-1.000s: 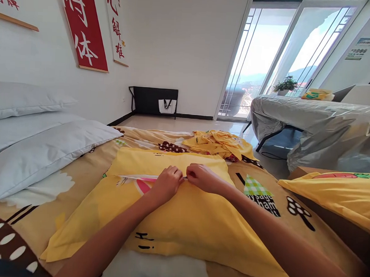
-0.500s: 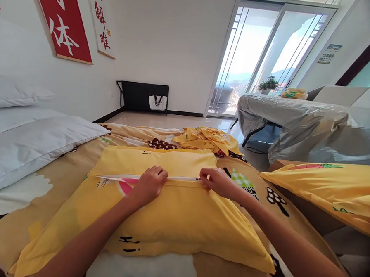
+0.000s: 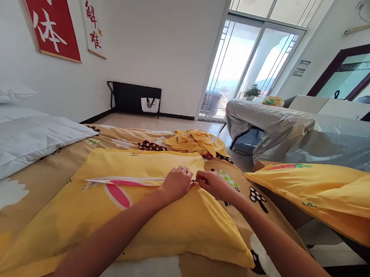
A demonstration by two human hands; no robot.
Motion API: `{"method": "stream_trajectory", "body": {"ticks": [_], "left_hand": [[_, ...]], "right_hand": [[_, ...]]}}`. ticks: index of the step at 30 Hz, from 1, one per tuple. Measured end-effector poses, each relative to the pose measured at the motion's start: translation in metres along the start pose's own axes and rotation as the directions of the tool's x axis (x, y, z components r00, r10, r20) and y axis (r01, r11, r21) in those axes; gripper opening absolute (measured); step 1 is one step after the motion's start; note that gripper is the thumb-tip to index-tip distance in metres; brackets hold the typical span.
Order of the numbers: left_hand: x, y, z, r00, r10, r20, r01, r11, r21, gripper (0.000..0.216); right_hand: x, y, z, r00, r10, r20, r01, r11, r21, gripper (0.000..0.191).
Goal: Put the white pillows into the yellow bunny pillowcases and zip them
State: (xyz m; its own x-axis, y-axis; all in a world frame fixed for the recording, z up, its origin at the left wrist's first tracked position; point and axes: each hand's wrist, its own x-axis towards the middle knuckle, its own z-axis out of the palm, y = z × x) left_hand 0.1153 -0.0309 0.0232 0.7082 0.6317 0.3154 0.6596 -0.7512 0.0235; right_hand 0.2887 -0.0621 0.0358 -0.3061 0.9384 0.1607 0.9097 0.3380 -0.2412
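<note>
A yellow pillowcase (image 3: 174, 233) with a plump pillow shape lies across the bed in front of me. Along its upper part runs a white zipper (image 3: 145, 179), whose left stretch gapes a little; a pink rabbit-ear print (image 3: 119, 195) shows just below. My left hand (image 3: 178, 183) presses and grips the pillowcase fabric at the zipper's right part, fingers curled. Close by on the right, my right hand (image 3: 214, 185) pinches the small zipper pull (image 3: 194, 180) near the zipper's right end. Its fingertips partly hide the pull.
Crumpled yellow fabric (image 3: 200, 142) lies at the bed's far edge. White pillows (image 3: 32, 141) rest at left on the patterned bedsheet (image 3: 59, 161). At right, another yellow printed cloth (image 3: 331, 185) lies over a box. A plastic-covered table (image 3: 273, 118) stands beyond.
My left hand has slid right along the zipper, close to my right hand, uncovering more of the pink print. My right hand stays at the zipper pull. The view has turned slightly right.
</note>
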Motion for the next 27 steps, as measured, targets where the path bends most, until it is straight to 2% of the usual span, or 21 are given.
{"method": "stream_trajectory", "body": {"ticks": [3,6,14,17,20,22,24,27], "left_hand": [[0.004,0.003,0.008,0.998,-0.013,0.063,0.017,0.999,-0.048,0.017],[-0.001,-0.001,0.011,0.997,-0.018,0.077,0.022,0.998,-0.055,0.012],[-0.007,-0.004,0.012,0.999,0.012,0.05,-0.008,0.996,-0.089,0.008],[-0.009,0.002,0.013,0.999,0.04,-0.031,-0.041,0.999,-0.012,0.01],[-0.009,0.012,0.016,0.984,0.141,-0.113,-0.135,0.989,0.058,0.018],[-0.007,0.017,0.02,0.979,0.182,-0.09,-0.176,0.982,0.07,0.015],[-0.005,0.019,0.026,0.983,0.173,-0.066,-0.168,0.983,0.069,0.017],[-0.005,0.016,0.033,0.979,0.188,-0.082,-0.183,0.981,0.065,0.022]], "right_hand": [[0.001,0.003,-0.002,1.0,-0.001,0.029,0.003,0.999,-0.047,0.017],[0.003,0.008,-0.004,0.998,0.015,0.057,-0.014,1.0,-0.018,0.015],[0.006,0.024,0.0,0.992,0.073,0.101,-0.077,0.996,0.042,0.011],[0.005,0.024,0.004,0.994,0.071,0.079,-0.076,0.995,0.063,0.012],[0.004,0.023,0.004,0.996,0.041,0.075,-0.049,0.993,0.106,0.015],[0.003,0.023,0.002,0.996,0.035,0.08,-0.046,0.989,0.137,0.015],[0.001,0.024,0.0,0.996,0.041,0.084,-0.053,0.986,0.156,0.013],[-0.001,0.025,-0.001,0.994,0.051,0.096,-0.066,0.984,0.166,0.01]]}}
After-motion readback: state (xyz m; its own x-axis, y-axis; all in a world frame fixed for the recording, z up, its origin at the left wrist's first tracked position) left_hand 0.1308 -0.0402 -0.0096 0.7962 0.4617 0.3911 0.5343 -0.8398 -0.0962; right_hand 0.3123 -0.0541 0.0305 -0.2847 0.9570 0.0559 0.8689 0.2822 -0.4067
